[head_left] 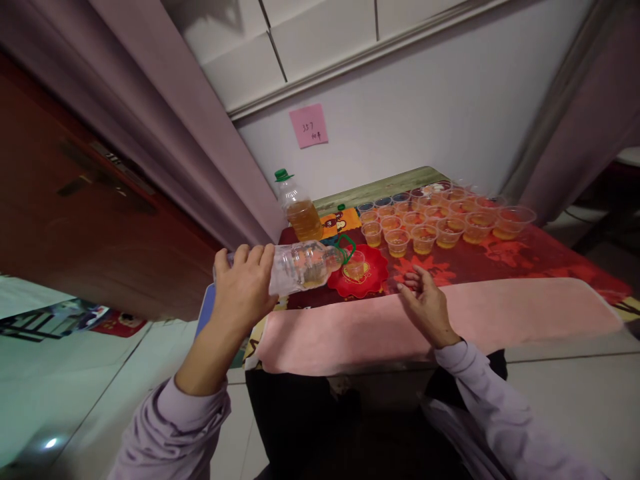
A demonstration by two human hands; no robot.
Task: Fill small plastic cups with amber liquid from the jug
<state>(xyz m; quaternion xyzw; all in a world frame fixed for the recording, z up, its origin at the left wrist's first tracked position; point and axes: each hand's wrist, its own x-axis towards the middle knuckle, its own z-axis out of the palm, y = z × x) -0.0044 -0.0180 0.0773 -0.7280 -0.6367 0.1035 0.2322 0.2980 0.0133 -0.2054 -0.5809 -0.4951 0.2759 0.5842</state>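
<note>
My left hand point(243, 288) grips a clear plastic bottle point(300, 265) tipped on its side, its green-ringed mouth over a small clear cup point(355, 265). That cup stands on a red round mat point(373, 280) and holds a little amber liquid. My right hand point(424, 301) rests with its fingers apart on the pink cloth point(500, 313) just right of the mat, holding nothing. Behind the mat stand several small cups point(423, 238) filled with amber liquid, in rows.
An upright bottle with a green cap point(299, 206), half full of amber liquid, stands at the table's back left. A red patterned tablecloth point(540, 257) covers the table. A brown door point(60, 193) is at left, a pink note point(309, 125) on the wall.
</note>
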